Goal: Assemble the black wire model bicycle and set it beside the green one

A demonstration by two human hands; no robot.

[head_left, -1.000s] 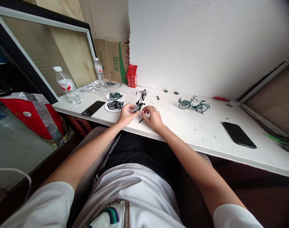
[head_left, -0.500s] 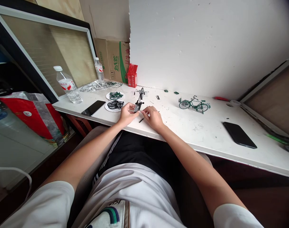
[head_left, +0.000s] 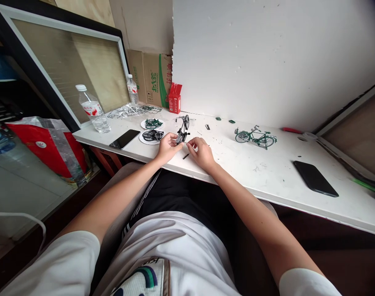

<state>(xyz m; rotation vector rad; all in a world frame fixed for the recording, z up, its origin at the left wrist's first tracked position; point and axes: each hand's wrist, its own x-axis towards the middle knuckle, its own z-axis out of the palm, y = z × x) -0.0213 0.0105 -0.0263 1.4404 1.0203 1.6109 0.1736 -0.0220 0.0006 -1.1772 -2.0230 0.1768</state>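
Observation:
A black model bicycle [head_left: 182,130] stands on the white table, its front wheel pointing away from me. My left hand [head_left: 169,149] is closed around its rear end, thumb and fingers on either side. Just to the right, my right hand [head_left: 202,153] is in a pinch close to the bicycle's rear; whatever sits between its fingertips is too small to make out. Below the fingertips lies a thin black strip [head_left: 186,156]. Farther right, a finished-looking green model bicycle [head_left: 255,137] stands on the table.
Two white plates hold green parts [head_left: 152,123] and black parts [head_left: 153,135]. A phone [head_left: 125,139] and a water bottle [head_left: 95,113] are at left, another black phone [head_left: 315,178] at right. Behind stand a red box [head_left: 175,99] and a cardboard carton [head_left: 148,78].
The whole view has shifted slightly, so everything appears a little farther right. Both hands keep nearly the same place at the black bicycle's rear.

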